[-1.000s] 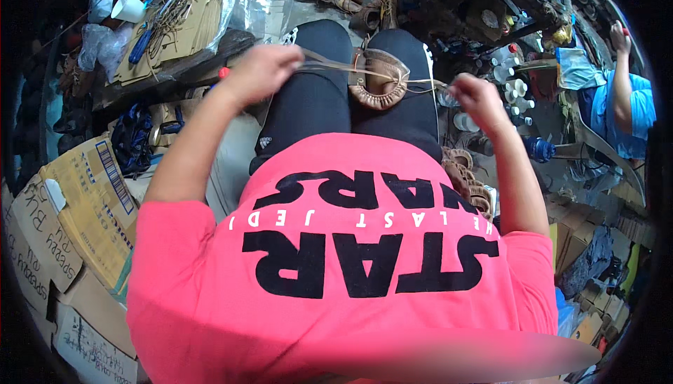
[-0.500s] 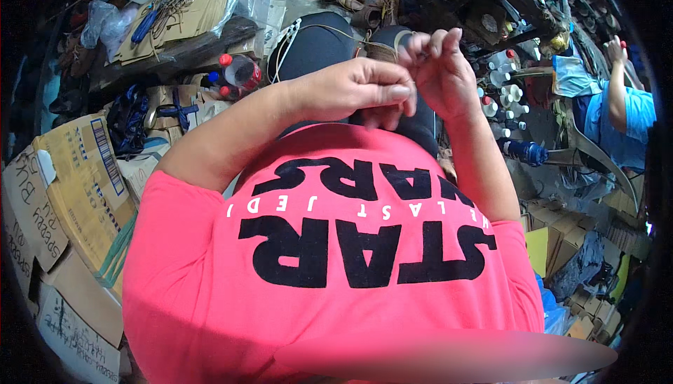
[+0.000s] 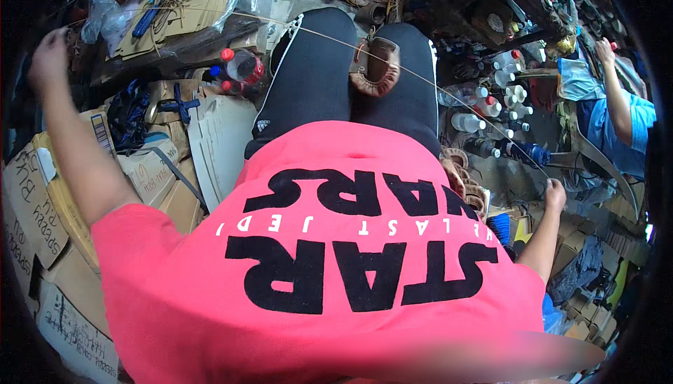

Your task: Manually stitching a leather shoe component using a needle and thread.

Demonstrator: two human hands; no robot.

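Observation:
Between my thighs rests a brown leather shoe upper with a puckered, stitched toe edge. A thin thread crosses over my knees at the shoe, stretched wide to both sides. Far out at the upper left is my left hand, blurred, its fingers closed at the thread's left end. My right hand, low on the right, pinches the other end. Whether a needle is in either hand is too small to tell.
Cardboard boxes and red-capped bottles lie on the left. Plastic bottles stand at the right, with more brown leather uppers by my hip. Beyond them, a person in a blue shirt raises an arm.
My hands were close together above the shoe; they have swung far apart, left hand to the upper left, right hand to the lower right, drawing the thread out. The shoe is now uncovered.

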